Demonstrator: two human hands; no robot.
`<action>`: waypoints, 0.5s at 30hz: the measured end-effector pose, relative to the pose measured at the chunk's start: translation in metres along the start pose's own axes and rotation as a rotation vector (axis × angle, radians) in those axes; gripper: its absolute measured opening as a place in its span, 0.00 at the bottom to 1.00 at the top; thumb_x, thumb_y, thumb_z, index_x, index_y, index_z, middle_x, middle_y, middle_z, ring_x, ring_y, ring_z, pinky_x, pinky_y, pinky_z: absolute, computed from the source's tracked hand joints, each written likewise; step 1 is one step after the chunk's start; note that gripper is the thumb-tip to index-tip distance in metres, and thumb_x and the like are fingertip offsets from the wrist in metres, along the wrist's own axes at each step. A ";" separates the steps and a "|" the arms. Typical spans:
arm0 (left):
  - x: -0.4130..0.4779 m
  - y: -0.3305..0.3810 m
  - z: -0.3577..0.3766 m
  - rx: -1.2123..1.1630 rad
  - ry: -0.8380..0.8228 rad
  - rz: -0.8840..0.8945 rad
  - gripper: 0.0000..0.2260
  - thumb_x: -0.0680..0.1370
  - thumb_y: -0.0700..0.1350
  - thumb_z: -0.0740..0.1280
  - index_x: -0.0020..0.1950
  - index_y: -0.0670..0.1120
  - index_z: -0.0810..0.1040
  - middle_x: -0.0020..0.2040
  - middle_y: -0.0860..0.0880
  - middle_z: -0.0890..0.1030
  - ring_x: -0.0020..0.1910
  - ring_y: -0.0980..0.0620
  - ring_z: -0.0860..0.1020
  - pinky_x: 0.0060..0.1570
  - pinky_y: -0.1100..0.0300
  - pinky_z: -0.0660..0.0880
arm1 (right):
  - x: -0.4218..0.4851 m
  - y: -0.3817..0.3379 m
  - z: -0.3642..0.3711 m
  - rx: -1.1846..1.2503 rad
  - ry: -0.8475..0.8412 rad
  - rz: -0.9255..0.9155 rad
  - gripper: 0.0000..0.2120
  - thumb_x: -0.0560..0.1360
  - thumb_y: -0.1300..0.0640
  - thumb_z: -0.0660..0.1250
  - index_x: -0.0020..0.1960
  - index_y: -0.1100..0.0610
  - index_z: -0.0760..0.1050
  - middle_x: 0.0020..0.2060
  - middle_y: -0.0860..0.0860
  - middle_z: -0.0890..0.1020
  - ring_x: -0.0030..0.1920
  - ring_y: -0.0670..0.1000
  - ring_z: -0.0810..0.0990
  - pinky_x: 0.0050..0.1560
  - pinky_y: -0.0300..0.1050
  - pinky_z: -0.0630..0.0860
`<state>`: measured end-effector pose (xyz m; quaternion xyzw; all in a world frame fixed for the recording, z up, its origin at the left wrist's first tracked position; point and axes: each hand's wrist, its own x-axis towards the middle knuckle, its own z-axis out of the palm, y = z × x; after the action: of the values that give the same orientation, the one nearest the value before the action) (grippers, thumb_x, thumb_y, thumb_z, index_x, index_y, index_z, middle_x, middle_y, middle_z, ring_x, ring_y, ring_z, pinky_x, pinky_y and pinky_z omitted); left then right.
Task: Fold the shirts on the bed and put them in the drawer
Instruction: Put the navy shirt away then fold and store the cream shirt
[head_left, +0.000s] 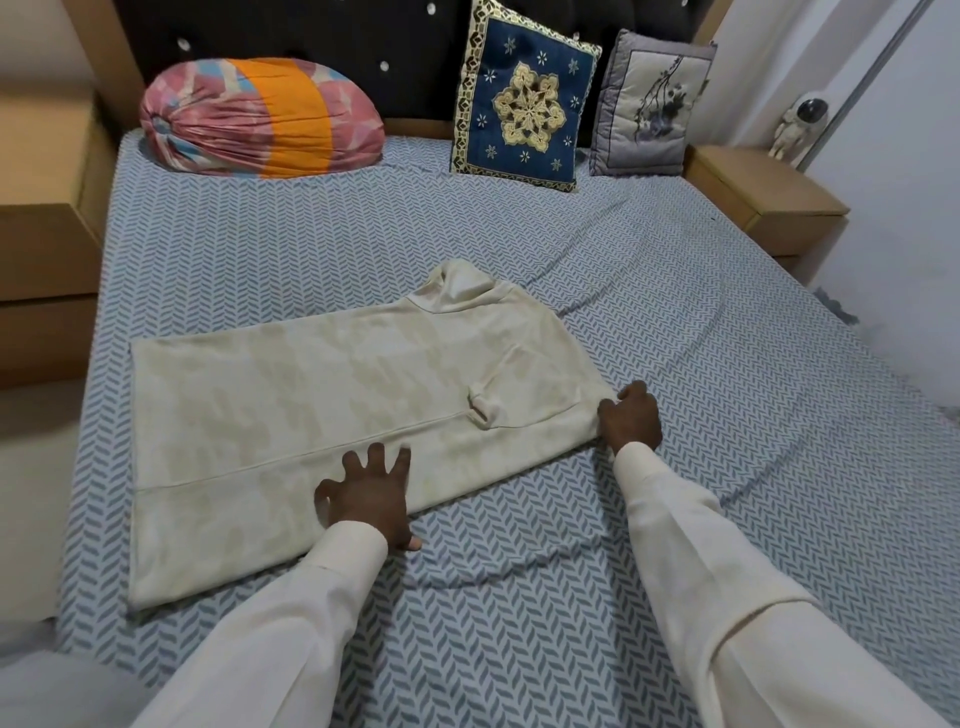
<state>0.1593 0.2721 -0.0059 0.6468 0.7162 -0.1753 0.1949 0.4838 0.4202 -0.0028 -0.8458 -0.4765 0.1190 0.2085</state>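
The shirt (311, 395) lies flat on the bed (675, 312), its long axis running left from the right hand (631, 418) — curled round its collar-end corner — while the left hand (369, 493), fingers spread, presses its near edge.

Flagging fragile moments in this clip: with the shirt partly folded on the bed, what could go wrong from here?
1. The right hand holds the shirt only by its end corner; pulling could drag the layers askew.
2. The left hand presses flat, with no grip, so the folded edge may slide.
3. The sleeve cuff sits bunched on top and may get folded in as a lump.
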 end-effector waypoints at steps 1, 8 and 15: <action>0.000 0.000 0.000 0.002 0.003 0.002 0.59 0.62 0.70 0.73 0.79 0.57 0.38 0.76 0.47 0.51 0.72 0.38 0.54 0.58 0.39 0.70 | -0.004 -0.003 0.004 -0.007 0.002 -0.037 0.13 0.72 0.55 0.67 0.54 0.55 0.71 0.55 0.59 0.75 0.55 0.62 0.78 0.53 0.53 0.72; 0.000 -0.001 0.000 -0.001 0.002 0.002 0.59 0.62 0.71 0.73 0.79 0.57 0.38 0.76 0.46 0.51 0.72 0.38 0.54 0.58 0.38 0.70 | 0.007 -0.026 0.025 -0.046 -0.298 -0.199 0.22 0.78 0.52 0.64 0.71 0.53 0.69 0.65 0.60 0.75 0.65 0.63 0.75 0.65 0.56 0.71; 0.002 0.000 0.003 0.001 0.025 -0.009 0.60 0.61 0.71 0.74 0.79 0.57 0.37 0.76 0.47 0.51 0.71 0.38 0.55 0.58 0.39 0.69 | 0.032 -0.062 0.040 -0.092 -0.443 -0.078 0.18 0.77 0.44 0.64 0.64 0.50 0.73 0.61 0.58 0.79 0.58 0.61 0.79 0.59 0.52 0.77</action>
<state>0.1588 0.2727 -0.0096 0.6460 0.7212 -0.1685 0.1847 0.4372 0.4858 -0.0088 -0.7886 -0.5478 0.2719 0.0647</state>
